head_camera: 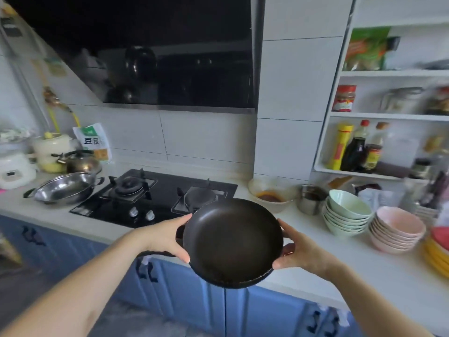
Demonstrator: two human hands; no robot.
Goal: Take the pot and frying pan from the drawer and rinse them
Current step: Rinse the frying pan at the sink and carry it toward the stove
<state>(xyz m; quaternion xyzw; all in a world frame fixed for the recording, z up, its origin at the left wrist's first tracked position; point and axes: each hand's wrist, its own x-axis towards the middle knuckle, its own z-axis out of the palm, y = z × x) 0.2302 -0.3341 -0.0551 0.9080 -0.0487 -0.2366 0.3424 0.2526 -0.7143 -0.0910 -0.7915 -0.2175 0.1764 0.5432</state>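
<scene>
- Small kitchen, white counter over blue cabinets.
- Nearest: frying pan held up tilted toward the camera, left hand and right hand curled on opposite rims, probably for balance.
- Behind: gas hob.
- Steel pot sits left of the hob, already out.

Both forearms were bare, with no sleeves in view. The left hand, at nine o'clock, and right hand, at three o'clock, wore nothing.
</scene>
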